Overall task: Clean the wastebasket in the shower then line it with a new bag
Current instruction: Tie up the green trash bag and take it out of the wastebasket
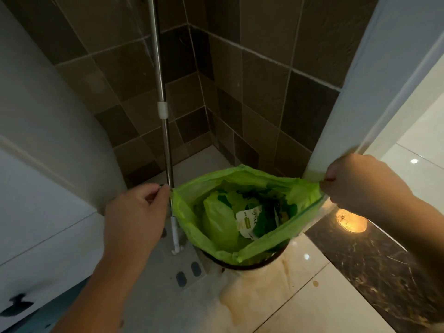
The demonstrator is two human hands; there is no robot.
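A white cabinet (36,200) fills the left edge. Just right of it, the left hand (134,212) pinches the left rim of a green bag (216,227), fingers curled tight on the plastic. A metal mop pole (163,116) stands behind that hand, leaning against the dark tiled wall (252,80). The bag is stretched wide open and sits in the wastebasket (252,263), whose dark rim shows beneath it on the floor (300,296); crumpled rubbish and a white wrapper (249,219) lie inside. The right hand (355,183) pinches the bag's right rim, beside a pale door frame (360,104).
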